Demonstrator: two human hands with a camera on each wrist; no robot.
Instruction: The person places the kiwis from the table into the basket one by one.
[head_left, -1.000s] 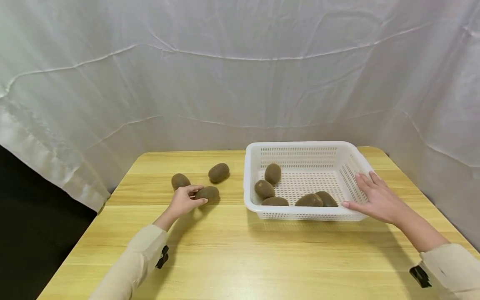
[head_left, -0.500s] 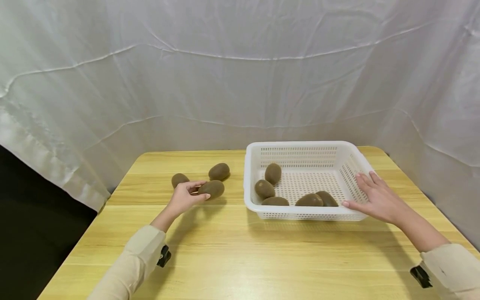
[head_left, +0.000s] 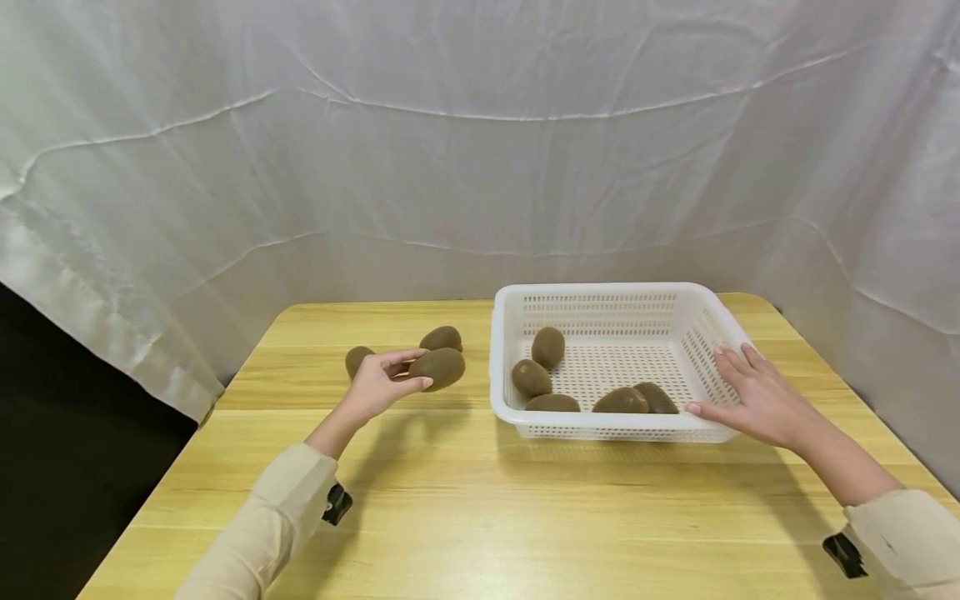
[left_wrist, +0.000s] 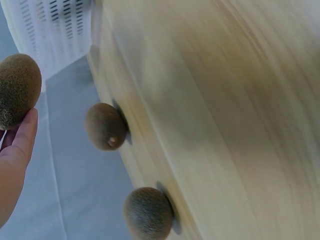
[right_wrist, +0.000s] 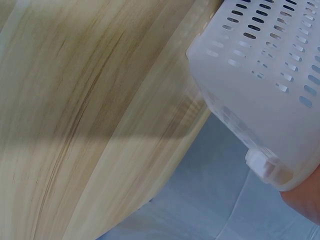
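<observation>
Between thumb and fingers, my left hand (head_left: 381, 385) holds a brown fuzzy kiwi (head_left: 437, 369) above the table; the left wrist view shows the kiwi (left_wrist: 19, 90) at the left edge. Behind it lie two more kiwis on the wood, one kiwi (head_left: 442, 337) beyond the held fruit and another kiwi (head_left: 357, 359) partly hidden by the hand. My right hand (head_left: 765, 400) rests on the right end of a white perforated plastic basket (head_left: 607, 422), fingers fairly straight over the rim and thumb at the front corner. Several kiwis (head_left: 548, 347) lie inside, mostly left and front.
The yellow wooden table (head_left: 480, 517) ends at a pale curtain (head_left: 480, 183) that hangs behind and along both sides. A dark opening (head_left: 75, 450) shows at the left beyond the table edge.
My left hand has lifted the kiwi off the table and carried it a little right and away from me. The right hand and the basket stay in place.
</observation>
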